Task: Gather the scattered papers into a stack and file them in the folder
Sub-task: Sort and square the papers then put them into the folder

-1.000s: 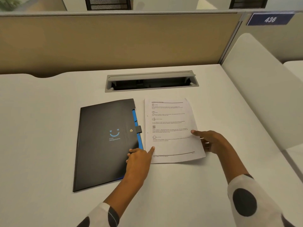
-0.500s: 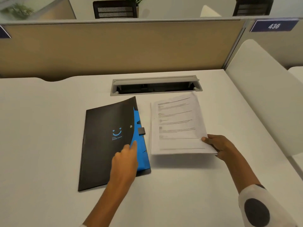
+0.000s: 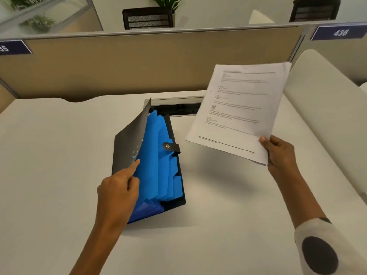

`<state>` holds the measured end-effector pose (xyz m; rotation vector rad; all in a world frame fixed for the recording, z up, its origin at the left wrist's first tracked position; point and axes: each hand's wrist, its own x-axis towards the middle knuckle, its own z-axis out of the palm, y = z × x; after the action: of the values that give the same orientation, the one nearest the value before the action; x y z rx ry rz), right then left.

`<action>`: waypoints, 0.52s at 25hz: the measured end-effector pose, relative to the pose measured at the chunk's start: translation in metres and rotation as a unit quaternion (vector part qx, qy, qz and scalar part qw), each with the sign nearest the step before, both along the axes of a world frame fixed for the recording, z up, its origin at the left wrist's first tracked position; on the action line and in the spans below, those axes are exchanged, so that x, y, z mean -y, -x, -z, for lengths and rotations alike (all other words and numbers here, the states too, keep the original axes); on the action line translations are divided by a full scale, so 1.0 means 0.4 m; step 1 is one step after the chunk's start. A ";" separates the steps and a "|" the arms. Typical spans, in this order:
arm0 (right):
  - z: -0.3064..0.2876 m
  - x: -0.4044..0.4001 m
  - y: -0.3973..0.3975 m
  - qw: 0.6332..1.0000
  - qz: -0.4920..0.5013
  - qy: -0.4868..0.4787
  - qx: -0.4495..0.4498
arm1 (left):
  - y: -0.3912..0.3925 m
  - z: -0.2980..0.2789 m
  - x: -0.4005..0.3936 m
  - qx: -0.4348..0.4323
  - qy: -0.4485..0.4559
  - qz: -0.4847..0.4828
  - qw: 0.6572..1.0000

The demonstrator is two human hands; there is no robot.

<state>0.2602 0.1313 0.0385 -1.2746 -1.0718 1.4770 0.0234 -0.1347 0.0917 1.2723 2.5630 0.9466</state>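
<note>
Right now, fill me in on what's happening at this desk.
A person is filing papers. The right hand holds a stack of printed papers in the air by its lower corner, clear of the white desk. The left hand is lifting the black cover of the folder, exposing the blue tabbed dividers inside. The papers are not yet in the folder.
</note>
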 end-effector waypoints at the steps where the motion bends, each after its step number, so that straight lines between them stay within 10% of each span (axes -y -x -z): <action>1: -0.009 0.002 0.027 1.000 -0.002 -0.018 0.008 | -0.004 0.001 0.001 0.002 -0.002 0.004 1.000; 13: 0.013 0.054 0.178 0.983 -0.067 -0.072 0.153 | -0.040 0.044 -0.018 0.004 -0.004 0.016 1.000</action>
<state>0.1890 0.1099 0.0333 -1.3779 -1.4644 1.2989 0.0394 -0.1277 0.0740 1.3038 2.5273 0.9539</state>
